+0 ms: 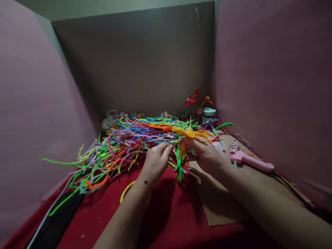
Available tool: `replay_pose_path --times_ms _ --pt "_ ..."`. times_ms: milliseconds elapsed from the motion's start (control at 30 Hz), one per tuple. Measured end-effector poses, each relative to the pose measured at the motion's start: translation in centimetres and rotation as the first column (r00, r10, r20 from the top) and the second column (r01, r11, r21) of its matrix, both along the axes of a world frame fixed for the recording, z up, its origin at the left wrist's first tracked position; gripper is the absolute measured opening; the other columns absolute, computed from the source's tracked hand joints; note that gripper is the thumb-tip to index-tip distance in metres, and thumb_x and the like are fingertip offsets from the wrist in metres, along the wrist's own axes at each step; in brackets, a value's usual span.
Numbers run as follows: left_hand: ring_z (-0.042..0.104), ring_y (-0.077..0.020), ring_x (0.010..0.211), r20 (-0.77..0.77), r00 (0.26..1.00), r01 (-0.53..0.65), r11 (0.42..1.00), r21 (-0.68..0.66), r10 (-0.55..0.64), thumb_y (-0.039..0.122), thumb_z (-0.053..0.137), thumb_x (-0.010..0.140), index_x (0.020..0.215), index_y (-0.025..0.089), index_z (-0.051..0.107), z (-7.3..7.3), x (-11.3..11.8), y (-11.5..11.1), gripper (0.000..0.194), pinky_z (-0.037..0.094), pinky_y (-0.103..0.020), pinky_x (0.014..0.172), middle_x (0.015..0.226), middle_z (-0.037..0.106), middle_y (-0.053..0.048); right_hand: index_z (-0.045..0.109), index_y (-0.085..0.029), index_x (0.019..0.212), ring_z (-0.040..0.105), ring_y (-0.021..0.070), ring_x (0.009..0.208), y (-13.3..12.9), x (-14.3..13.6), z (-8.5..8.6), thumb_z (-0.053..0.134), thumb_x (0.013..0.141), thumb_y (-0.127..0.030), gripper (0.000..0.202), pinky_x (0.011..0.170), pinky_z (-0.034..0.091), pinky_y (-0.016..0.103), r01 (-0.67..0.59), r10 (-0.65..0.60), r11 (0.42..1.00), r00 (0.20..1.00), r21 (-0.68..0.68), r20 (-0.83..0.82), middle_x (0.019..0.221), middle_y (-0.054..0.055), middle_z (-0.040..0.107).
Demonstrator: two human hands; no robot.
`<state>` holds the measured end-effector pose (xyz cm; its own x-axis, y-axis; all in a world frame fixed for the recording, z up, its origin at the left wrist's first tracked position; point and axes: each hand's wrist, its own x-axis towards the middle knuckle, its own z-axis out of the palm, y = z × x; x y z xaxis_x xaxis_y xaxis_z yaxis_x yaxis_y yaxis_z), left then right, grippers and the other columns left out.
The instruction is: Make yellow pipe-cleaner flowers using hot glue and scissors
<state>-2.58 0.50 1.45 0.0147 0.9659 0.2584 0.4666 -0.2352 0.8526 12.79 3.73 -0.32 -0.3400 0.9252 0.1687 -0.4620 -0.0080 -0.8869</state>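
Glue gun [255,162] and pipe cleaners [145,133] flank pinched left hand [157,157], right hand [206,152] gripping orange flower [190,132].

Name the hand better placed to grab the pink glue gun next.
Probably the right hand: it is nearer the pink glue gun, while the left hand would reach across. The right seems to hold the yellow flower, though, so may need freeing first.

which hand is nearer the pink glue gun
Right. The right hand is left of the pink glue gun, not touching it; the left hand is farther left, beyond the right hand.
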Motion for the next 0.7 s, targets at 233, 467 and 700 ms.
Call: replay_pose_path --times_ms 233,467,700 --pt "0.062 -0.0209 0.086 -0.238 0.969 -0.002 0.967 0.254 0.065 0.022 0.054 0.08 0.106 0.015 0.054 -1.2 2.3 -1.0 0.027 0.046 -0.032 0.076 0.095 0.067 -0.01 0.07 -0.02 0.077 0.051 0.0113 0.061 -1.1 -0.5 0.5 0.067 0.07 -0.034 0.015 0.054 0.042 0.023 0.156 -0.162 0.982 0.986 0.102 0.049 0.072 0.0 0.061" --pt "0.061 -0.0213 0.068 -0.656 0.652 -0.091 0.899 0.429 0.379 0.022 0.033 0.091 0.088 0.014 0.052 -2.7 3.9 -1.1 0.021 0.041 -0.028 0.056 0.078 0.062 -0.009 0.07 -0.018 0.069 0.054 0.0159 0.073 -2.9 -0.5 2.0 0.058 0.075 -0.023 0.015 0.069 0.045 0.028 0.258 -0.313 0.928 0.931 0.268 0.188 0.071 0.003 0.065" --pt "0.047 -0.0109 0.053 -0.333 0.923 -0.056 0.925 0.376 0.191 0.019 0.036 0.089 0.07 0.019 0.047 -2.8 3.2 -0.6 0.022 0.034 -0.021 0.054 0.059 0.05 0.001 0.071 -0.019 0.082 0.051 0.0123 0.069 -1.9 -1.1 -0.2 0.064 0.076 -0.031 0.015 0.066 0.043 0.024 0.223 -0.259 0.94 0.959 0.257 0.114 0.075 0.0 0.063"
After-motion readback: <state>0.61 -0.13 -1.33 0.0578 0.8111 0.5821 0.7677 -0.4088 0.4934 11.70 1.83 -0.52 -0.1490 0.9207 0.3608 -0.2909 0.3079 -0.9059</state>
